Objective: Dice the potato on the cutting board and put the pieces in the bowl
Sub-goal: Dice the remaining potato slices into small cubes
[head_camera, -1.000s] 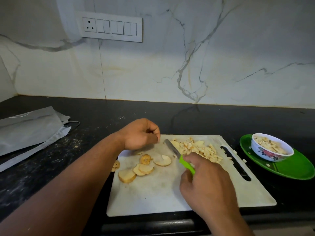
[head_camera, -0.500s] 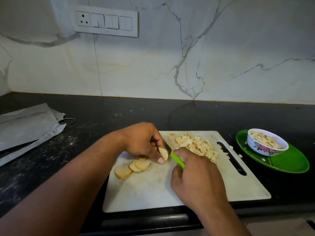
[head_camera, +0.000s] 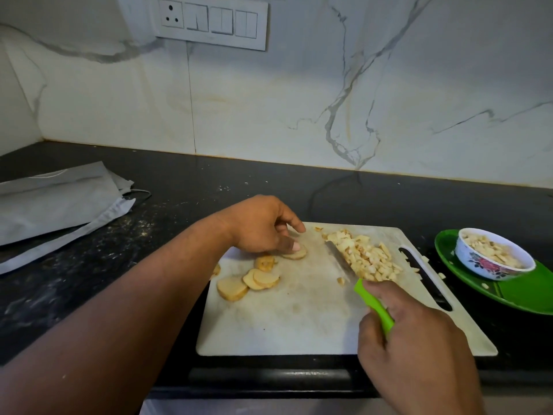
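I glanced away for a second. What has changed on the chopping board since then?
The left hand carried one potato slice away from the others and now presses it flat near the board's far edge. The knife, in the right hand, swung right against the diced pile. Bowl and remaining slices stayed put.

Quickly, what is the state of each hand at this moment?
Left hand: thumb presses one potato slice on the cutting board; a curled grip cannot be told.
Right hand: closed around the green-handled knife.
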Demonstrator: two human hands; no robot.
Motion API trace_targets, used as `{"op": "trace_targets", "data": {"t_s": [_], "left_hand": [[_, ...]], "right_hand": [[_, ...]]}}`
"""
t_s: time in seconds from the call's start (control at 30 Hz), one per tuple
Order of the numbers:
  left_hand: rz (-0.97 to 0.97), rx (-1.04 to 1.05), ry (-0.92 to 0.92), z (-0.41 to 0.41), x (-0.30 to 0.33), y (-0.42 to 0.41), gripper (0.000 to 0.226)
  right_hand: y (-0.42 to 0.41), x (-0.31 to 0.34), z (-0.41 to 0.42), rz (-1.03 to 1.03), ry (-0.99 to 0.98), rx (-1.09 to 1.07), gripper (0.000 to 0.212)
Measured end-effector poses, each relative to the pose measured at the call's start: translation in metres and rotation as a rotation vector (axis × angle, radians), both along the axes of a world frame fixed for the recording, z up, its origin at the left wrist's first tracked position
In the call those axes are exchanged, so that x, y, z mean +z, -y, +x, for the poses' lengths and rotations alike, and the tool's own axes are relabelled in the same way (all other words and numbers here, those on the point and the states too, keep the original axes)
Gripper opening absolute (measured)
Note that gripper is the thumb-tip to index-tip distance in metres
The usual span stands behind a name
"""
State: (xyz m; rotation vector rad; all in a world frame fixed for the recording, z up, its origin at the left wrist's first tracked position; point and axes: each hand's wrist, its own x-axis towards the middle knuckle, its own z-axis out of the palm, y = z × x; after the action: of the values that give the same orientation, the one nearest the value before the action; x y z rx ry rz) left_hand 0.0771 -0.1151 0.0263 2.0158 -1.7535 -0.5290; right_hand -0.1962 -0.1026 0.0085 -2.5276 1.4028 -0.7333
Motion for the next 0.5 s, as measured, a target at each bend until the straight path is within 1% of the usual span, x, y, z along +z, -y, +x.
{"op": "trace_targets", "data": {"t_s": [0.1, 0.23, 0.33, 0.5], "left_hand": [[0.067, -0.023, -0.005, 0.004, 0.000, -0.001, 0.041], [0.036, 0.008, -0.009, 0.003, -0.005, 0.002, 0.029], [0.016, 0.023, -0.037, 0.000, -0.008, 0.003, 0.021], [0.032, 0.088, -0.062, -0.006, -0.010, 0.009, 0.020]], "right_hand": [[-0.002, 0.009, 0.003, -0.025, 0.001, 0.012, 0.042], [-0.005, 0.013, 0.013, -0.041, -0.014, 0.092, 0.044], [-0.001, 0.016, 0.022, -0.083, -0.047, 0.093, 0.043], [0.000, 0.021, 0.032, -0.067, -0.089, 0.116, 0.043]]}}
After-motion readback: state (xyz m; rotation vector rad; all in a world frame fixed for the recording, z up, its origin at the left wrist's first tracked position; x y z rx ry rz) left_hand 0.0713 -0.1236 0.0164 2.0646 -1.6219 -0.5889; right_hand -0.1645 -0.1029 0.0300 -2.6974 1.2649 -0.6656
